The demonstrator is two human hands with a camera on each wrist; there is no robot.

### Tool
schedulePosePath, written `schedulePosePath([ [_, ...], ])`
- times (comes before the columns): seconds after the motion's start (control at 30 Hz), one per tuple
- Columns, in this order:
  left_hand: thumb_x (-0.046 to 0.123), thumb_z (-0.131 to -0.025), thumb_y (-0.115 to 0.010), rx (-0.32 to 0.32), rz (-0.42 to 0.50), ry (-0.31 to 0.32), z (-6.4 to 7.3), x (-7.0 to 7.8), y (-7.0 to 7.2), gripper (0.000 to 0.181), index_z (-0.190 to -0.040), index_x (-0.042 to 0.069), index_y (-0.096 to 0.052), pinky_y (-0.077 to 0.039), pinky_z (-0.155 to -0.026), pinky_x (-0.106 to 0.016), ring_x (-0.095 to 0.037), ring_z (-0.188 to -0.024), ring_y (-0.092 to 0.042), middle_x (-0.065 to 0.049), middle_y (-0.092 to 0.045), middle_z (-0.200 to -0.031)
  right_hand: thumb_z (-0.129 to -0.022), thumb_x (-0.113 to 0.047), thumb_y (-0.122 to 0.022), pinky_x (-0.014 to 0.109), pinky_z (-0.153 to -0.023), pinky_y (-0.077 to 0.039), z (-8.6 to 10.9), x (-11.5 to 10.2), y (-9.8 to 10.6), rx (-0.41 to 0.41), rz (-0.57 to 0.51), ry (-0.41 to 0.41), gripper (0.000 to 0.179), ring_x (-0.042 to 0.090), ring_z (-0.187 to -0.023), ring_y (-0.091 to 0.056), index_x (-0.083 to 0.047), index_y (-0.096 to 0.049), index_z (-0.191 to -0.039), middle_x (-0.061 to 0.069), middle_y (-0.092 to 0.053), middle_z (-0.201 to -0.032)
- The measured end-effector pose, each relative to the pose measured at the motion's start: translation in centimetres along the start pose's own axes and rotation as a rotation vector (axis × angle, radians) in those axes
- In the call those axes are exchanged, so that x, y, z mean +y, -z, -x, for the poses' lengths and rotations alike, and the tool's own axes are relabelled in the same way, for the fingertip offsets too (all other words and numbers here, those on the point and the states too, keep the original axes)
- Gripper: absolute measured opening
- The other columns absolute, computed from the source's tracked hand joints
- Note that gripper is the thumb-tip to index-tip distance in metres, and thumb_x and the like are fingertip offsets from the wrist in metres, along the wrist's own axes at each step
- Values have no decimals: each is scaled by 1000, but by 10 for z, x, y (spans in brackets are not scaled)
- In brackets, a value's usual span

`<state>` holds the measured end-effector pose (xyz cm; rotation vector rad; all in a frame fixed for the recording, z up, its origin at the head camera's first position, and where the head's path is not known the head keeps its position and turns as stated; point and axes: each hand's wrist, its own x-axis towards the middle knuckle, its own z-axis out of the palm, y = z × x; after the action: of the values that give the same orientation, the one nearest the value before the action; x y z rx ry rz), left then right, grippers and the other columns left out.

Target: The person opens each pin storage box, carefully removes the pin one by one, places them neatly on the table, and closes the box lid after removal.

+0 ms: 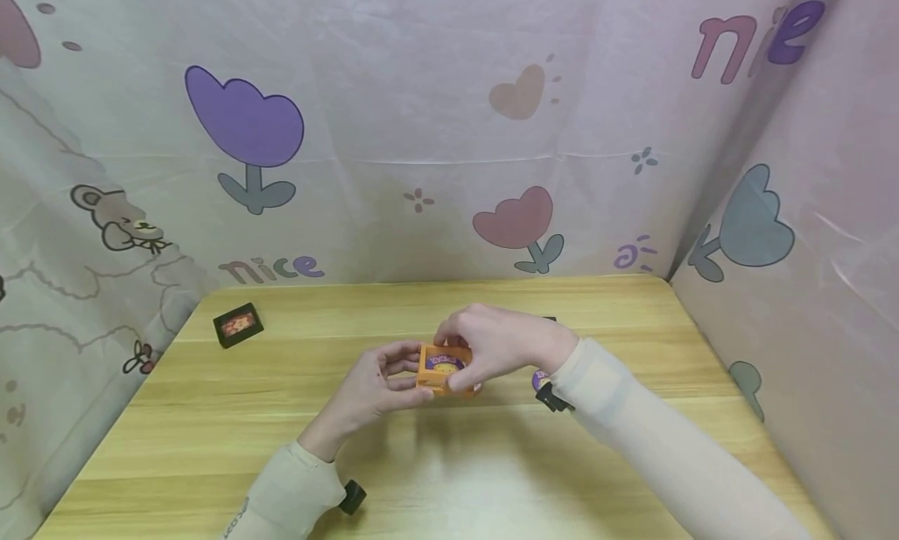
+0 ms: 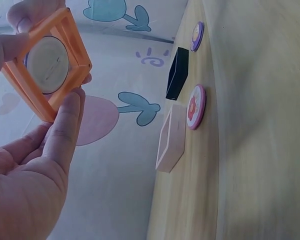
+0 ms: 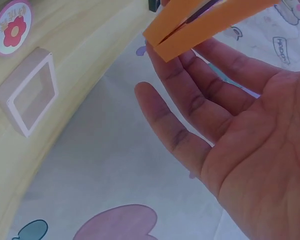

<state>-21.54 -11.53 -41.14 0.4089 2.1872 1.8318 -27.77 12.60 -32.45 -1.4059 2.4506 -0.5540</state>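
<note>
Held up in front of me is a square orange frame [image 1: 433, 379] with a round purple-and-yellow badge [image 1: 444, 364] inside it. My left hand [image 1: 372, 385] grips the frame's left side between thumb and fingers. From above, my right hand [image 1: 495, 339] pinches the right part of the frame. The badge's pale back [image 2: 47, 65], with its pin, shows in the left wrist view. A narrow gap runs between two layers of the orange frame [image 3: 212, 32] in the right wrist view.
A black frame with a reddish picture [image 1: 239, 325] lies at the table's back left. Near my right wrist lies another purple round badge [image 1: 539, 379]. The left wrist view shows a black frame [image 2: 178, 74], a pink frame [image 2: 176, 137] and a pink-rimmed flower badge [image 2: 196, 107].
</note>
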Motion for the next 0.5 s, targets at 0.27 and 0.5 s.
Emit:
schedulePosePath([
  [0.27,7,-86,-88,2,52,-16,-2,3,0,77,-151,-9,-49,-64,-94,-28,-23,-116,-71,-26,-64,-138,-82,-36,-72,23,-60,-50,-1,7,2,10,-76,-41,43,7,-70,-61,-13,-75,-118,-8,-72,-84],
  [0.5,4,-86,-88,10,58,-15,-1,4,1,83,-154,-10,-43,-63,-82,-21,-11,-95,-70,-25,-62,-137,-89,-37,-66,26,-73,-57,-2,15,1,53,-100,-35,44,7,-80,-66,-12,-76,-125,-9,-76,-94],
])
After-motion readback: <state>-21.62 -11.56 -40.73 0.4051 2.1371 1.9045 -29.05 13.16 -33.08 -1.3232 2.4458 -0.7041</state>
